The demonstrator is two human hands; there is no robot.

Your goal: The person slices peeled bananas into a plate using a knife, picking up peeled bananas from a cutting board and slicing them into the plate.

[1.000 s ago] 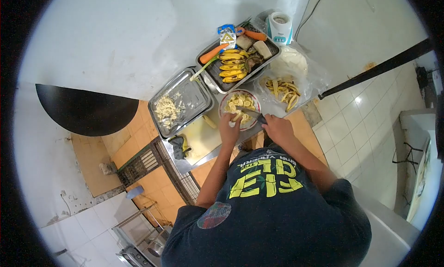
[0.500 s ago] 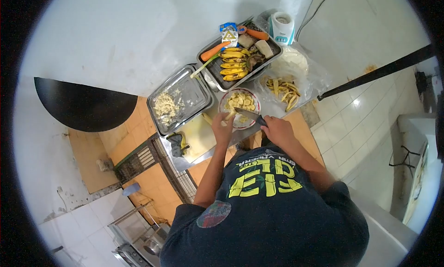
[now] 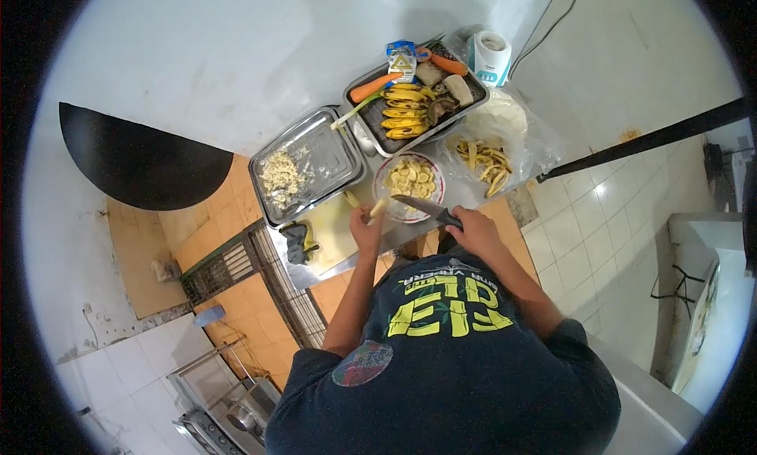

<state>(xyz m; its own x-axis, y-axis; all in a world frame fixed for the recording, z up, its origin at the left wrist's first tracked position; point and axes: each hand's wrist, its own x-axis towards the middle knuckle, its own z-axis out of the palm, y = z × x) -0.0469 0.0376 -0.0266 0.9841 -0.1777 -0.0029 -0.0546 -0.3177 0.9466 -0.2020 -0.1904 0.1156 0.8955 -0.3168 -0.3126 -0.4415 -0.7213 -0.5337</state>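
My left hand (image 3: 366, 229) is closed around a pale peeled banana (image 3: 380, 208), its upper end at the near left edge of a white bowl (image 3: 441, 193) with a red rim. Sliced banana pieces (image 3: 412, 175) fill much of that bowl. In my right hand (image 3: 475, 231) is a kitchen knife (image 3: 423, 206), gripped by its black handle. The blade points left across the bowl's near side, its tip close to the banana. A light cutting board (image 3: 335, 233) lies left of my left hand, with a yellow piece (image 3: 352, 199) at its upper edge.
A metal tray (image 3: 326, 133) holds pale crumbly food. Behind, a dark tray (image 3: 384, 145) carries bananas (image 3: 404, 112), carrots (image 3: 374, 87) and blocks. Peels (image 3: 490, 165) lie in a plastic bag at right, near a white appliance (image 3: 490, 61). A dark grey cloth-like item (image 3: 298, 244) rests on the board.
My left hand has drawn back toward me and left with the banana. The knife blade, which was against the banana over the bowl, now sits slightly lower and apart from my left fingers.
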